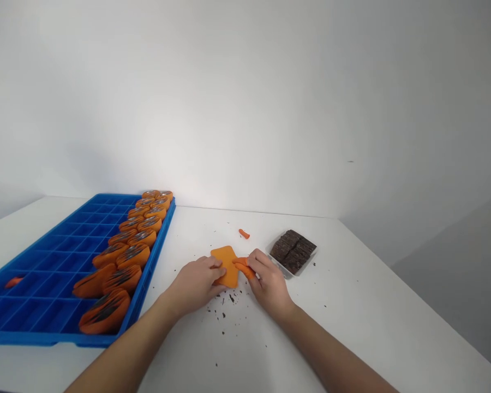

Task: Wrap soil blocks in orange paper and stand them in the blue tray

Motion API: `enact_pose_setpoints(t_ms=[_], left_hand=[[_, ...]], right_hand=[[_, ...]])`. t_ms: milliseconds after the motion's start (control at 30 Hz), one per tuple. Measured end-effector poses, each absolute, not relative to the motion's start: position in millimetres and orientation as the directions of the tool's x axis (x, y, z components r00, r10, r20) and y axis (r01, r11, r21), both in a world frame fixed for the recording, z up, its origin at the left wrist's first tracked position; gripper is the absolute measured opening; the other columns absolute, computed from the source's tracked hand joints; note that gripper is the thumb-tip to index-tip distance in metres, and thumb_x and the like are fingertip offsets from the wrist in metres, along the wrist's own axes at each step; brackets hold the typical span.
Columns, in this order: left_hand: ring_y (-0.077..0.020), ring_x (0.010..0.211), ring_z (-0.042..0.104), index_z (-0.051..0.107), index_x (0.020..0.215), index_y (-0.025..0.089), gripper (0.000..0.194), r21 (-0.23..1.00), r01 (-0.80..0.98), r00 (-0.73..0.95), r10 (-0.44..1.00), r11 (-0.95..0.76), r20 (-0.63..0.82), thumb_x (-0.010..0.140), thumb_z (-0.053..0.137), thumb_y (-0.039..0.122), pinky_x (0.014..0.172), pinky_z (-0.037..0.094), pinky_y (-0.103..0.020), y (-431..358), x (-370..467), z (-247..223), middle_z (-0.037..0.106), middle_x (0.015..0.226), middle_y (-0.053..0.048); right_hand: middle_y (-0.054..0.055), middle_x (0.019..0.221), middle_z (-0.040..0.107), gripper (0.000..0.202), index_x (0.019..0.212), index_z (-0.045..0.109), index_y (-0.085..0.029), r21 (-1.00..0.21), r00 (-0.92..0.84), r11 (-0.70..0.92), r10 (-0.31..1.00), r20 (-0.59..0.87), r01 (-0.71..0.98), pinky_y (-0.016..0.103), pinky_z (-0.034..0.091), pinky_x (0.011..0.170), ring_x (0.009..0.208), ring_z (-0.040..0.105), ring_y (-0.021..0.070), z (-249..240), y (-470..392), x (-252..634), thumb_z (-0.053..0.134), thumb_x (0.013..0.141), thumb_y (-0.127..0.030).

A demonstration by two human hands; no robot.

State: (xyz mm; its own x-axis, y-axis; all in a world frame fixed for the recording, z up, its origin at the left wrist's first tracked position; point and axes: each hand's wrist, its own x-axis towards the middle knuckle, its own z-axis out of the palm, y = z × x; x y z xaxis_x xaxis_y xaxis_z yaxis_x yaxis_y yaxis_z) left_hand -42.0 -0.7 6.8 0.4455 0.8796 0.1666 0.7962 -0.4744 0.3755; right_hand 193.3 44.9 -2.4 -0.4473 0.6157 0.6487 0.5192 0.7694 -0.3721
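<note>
My left hand (202,281) is closed on the left side of a flat orange pad (227,265) with rounded corners, held just above the white table. My right hand (270,281) is at the pad's right edge. Orange finger cots (242,264) cover its thumb and forefinger, which are pinched together; what lies between them, if anything, is too small to see. Right of that hand, a shallow clear tray (284,268) holds dark brown thin strips (293,250) in two stacks. Another orange finger cot (244,233) lies on the table behind the pad.
At left stands a blue compartment tray (71,243). Its right-hand cells hold several folded orange bundles (123,278) with dark edges inside. A small orange piece (13,282) sits in a left cell. Dark crumbs (224,315) are scattered on the white table (352,327); a wall rises behind.
</note>
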Motion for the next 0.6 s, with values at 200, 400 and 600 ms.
enact_pose_setpoints(t_ms=[200, 400, 600], left_hand=[[-0.0275, 0.123, 0.07, 0.08, 0.119, 0.024, 0.032, 0.424, 0.763, 0.454, 0.871, -0.489, 0.188, 0.112, 0.051, 0.034, 0.102, 0.059, -0.04, 0, -47, 2, 0.076, 0.134, -0.008], [-0.027, 0.113, 0.075, 0.082, 0.117, 0.026, 0.04, 0.381, 0.787, 0.425, 0.874, -0.485, 0.234, 0.113, 0.042, 0.029, 0.096, 0.062, -0.037, -3, -42, 6, 0.081, 0.122, -0.007], [-0.026, 0.103, 0.077, 0.084, 0.114, 0.03, 0.037, 0.384, 0.795, 0.381, 0.879, -0.469, 0.287, 0.111, 0.047, 0.03, 0.089, 0.063, -0.035, 3, -43, 3, 0.084, 0.106, -0.006]], right_hand=[[0.007, 0.096, 0.063, 0.033, 0.09, 0.071, -0.021, -0.271, -0.609, 0.786, 0.606, 0.511, 0.555, 0.03, 0.046, 0.061, 0.074, 0.058, 0.0169, 6, 42, 195, 0.05, 0.113, -0.031], [0.007, 0.104, 0.064, 0.016, 0.1, 0.071, -0.022, -0.205, -0.685, 0.796, 0.598, 0.416, 0.57, 0.03, 0.045, 0.061, 0.078, 0.062, 0.0182, 15, 47, 205, 0.056, 0.103, -0.019], [0.006, 0.104, 0.064, 0.01, 0.096, 0.073, -0.024, -0.254, -0.705, 0.79, 0.613, 0.357, 0.558, 0.029, 0.048, 0.063, 0.082, 0.064, 0.0187, 16, 49, 206, 0.064, 0.096, -0.019]])
